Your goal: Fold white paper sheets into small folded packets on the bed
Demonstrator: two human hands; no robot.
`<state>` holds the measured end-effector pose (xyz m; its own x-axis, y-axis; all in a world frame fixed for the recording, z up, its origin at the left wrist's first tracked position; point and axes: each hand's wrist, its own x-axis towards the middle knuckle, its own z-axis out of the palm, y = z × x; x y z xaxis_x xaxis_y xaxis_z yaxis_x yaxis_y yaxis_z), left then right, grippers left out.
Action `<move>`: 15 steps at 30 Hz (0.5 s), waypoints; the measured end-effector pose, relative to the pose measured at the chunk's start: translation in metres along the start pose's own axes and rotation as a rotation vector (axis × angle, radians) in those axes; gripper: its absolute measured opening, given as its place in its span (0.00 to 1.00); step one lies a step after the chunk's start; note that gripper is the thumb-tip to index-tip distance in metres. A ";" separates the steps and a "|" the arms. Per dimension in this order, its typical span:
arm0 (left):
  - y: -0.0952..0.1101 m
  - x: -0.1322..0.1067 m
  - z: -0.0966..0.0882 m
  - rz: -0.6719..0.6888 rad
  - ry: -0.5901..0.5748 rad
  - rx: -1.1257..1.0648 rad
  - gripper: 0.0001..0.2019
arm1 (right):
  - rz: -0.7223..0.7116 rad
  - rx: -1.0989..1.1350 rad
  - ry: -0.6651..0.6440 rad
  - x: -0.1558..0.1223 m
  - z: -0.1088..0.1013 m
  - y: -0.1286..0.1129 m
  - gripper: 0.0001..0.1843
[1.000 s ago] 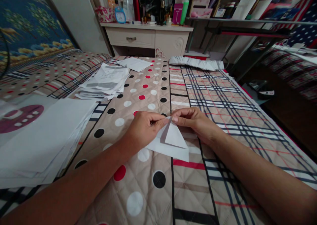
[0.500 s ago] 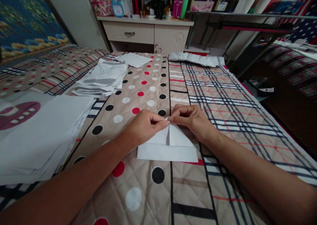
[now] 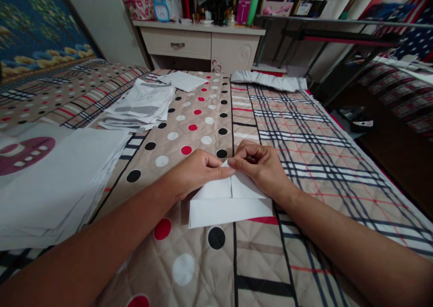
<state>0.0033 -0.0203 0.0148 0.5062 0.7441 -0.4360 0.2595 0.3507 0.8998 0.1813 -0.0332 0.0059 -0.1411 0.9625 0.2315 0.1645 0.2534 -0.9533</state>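
Observation:
A folded sheet of white paper (image 3: 230, 211) lies on the patterned bedspread (image 3: 199, 262), its top corners turned down into a point and a straight strip along the near edge. My left hand (image 3: 199, 171) is closed on its left slope, the thumb laid along the paper near the peak. From the other side my right hand (image 3: 260, 165) pinches the peak between thumb and curled index finger. The undersides of the paper and the fingertips beneath it are hidden.
At the left is a large stack of white sheets (image 3: 77, 171), with a pile of folded papers (image 3: 140, 104) beyond it. A flat white paper (image 3: 184, 80) and a long crumpled white bundle (image 3: 269, 80) rest at the far edge. A dresser (image 3: 192, 43) stands behind.
My left thumb has slid slightly right and nearer along the paper. The near left corner of the paper has lifted or shifted a little toward me. My right hand stays at the peak.

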 end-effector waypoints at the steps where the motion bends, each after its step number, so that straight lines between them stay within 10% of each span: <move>1: 0.000 0.000 0.001 -0.007 -0.009 0.009 0.15 | -0.002 -0.013 0.009 0.000 0.000 -0.001 0.11; 15: 0.000 0.005 0.000 0.117 0.293 -0.066 0.12 | 0.264 0.083 -0.137 0.004 -0.010 0.001 0.23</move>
<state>0.0055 -0.0164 0.0126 0.2689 0.9101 -0.3153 0.1552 0.2822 0.9467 0.1904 -0.0284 0.0072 -0.2355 0.9706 -0.0487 0.1334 -0.0174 -0.9909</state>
